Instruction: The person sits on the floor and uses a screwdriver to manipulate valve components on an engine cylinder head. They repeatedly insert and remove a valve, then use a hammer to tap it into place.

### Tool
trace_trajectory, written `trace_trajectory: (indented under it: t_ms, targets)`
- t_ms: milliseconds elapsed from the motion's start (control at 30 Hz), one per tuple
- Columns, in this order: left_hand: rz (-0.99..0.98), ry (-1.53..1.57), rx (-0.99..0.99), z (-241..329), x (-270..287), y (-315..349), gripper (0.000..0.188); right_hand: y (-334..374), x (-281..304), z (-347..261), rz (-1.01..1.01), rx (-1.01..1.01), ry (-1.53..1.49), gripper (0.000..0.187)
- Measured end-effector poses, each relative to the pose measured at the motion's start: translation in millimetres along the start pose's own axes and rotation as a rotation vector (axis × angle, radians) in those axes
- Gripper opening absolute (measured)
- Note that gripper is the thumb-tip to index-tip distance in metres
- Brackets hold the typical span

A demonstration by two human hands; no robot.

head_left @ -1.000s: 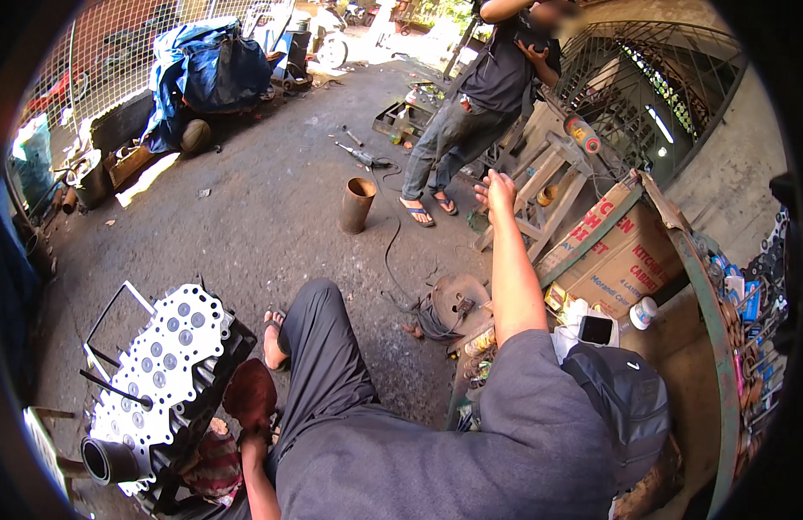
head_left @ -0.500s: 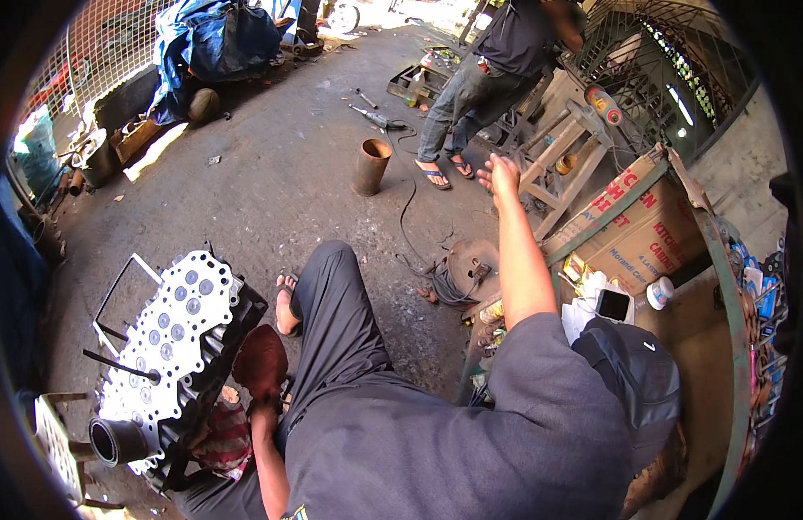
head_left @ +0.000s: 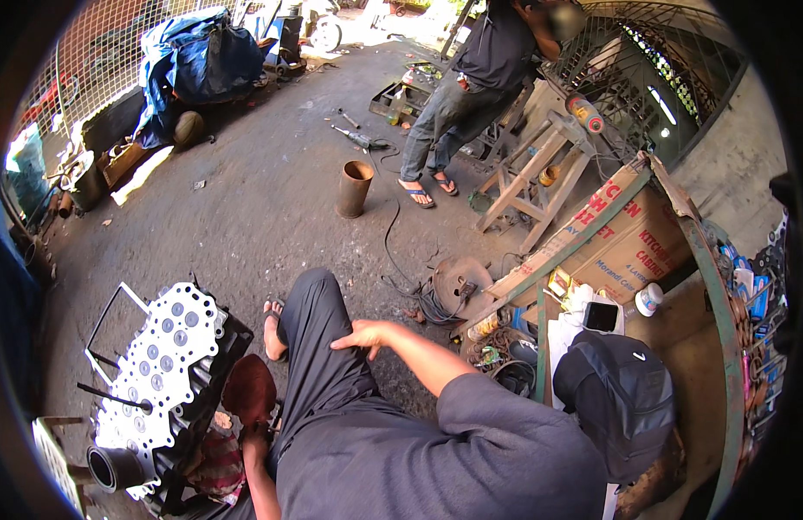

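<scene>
Right hand (head_left: 367, 334) rests open on the knee (head_left: 319, 299); left hand (head_left: 254, 446) grips a brown pad (head_left: 248, 390). Just left of it sits the gasket (head_left: 163, 351) on the engine block (head_left: 202, 407): thin, bendy, best lifted by its edges.

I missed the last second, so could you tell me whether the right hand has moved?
Yes: the right hand dropped from near the cardboard box onto the knee.

Wore a loose grey T-shirt with short sleeves, creased across the front, and dark grey trousers pulled up off the ankle. Went barefoot. Had bare forearms, bare left hand (head_left: 254, 442) and bare right hand (head_left: 367, 334), no gloves or watch visible
</scene>
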State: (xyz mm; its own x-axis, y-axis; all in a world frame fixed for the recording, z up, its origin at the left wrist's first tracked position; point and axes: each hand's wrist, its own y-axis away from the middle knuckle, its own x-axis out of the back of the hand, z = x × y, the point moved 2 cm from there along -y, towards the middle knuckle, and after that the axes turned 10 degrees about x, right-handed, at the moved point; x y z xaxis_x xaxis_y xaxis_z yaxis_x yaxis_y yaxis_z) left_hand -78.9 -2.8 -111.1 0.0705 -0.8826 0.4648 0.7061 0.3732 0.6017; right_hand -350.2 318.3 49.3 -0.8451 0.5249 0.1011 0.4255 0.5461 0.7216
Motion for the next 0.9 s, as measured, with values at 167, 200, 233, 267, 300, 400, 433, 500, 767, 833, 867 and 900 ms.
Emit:
trace_trajectory:
  t_ms: [167, 200, 233, 267, 300, 400, 433, 500, 767, 833, 867, 900]
  targets:
    - [-0.061, 0.087, 0.072, -17.3, -4.9, -14.2, 0.046, -1.3, -6.8, -3.7, 0.105, -0.002, -0.061, 0.121]
    - [-0.046, 0.098, 0.054, -18.3, -5.3, -14.9, 0.046, -0.5, -5.3, -3.0, 0.125, -0.022, -0.058, 0.121]
    - [-0.041, 0.090, 0.052, -19.4, -5.6, -14.9, 0.046, 0.7, -4.3, -2.7, 0.095, -0.010, -0.069, 0.120]
    - [-0.036, 0.082, 0.049, -19.9, -6.2, -14.7, 0.046, 1.6, -3.4, -2.4, 0.090, -0.003, -0.075, 0.120]
    - [-0.026, 0.078, 0.056, -20.2, -6.4, -14.3, 0.046, 2.7, -2.5, -2.0, 0.079, -0.002, -0.079, 0.119]
    - [-0.004, 0.063, 0.077, -19.5, -7.3, -13.2, 0.046, 3.7, -2.5, -1.1, 0.037, 0.002, -0.094, 0.117]
    - [0.002, 0.058, 0.083, -18.6, -7.5, -13.0, 0.046, 3.3, -3.0, -0.7, 0.022, 0.005, -0.099, 0.116]
    - [0.007, 0.044, 0.082, -15.7, -6.7, -11.9, 0.046, 1.4, -2.9, 0.2, 0.045, 0.018, -0.078, 0.113]
    - [-0.076, -0.162, -0.051, 8.9, 5.8, 7.0, 0.039, -6.0, -0.7, 7.1, 0.043, 0.019, -0.081, 0.107]
    - [-0.084, -0.204, -0.052, 14.9, 8.6, 11.3, 0.038, -4.8, -1.9, 5.7, -0.003, 0.028, -0.107, 0.109]
    - [-0.088, -0.224, -0.052, 17.4, 9.4, 12.7, 0.038, -3.6, -1.9, 4.7, 0.017, 0.023, -0.100, 0.110]
    - [-0.092, -0.166, -0.019, 19.0, 9.9, 13.3, 0.038, -2.4, -2.1, 3.4, 0.036, 0.018, -0.094, 0.111]
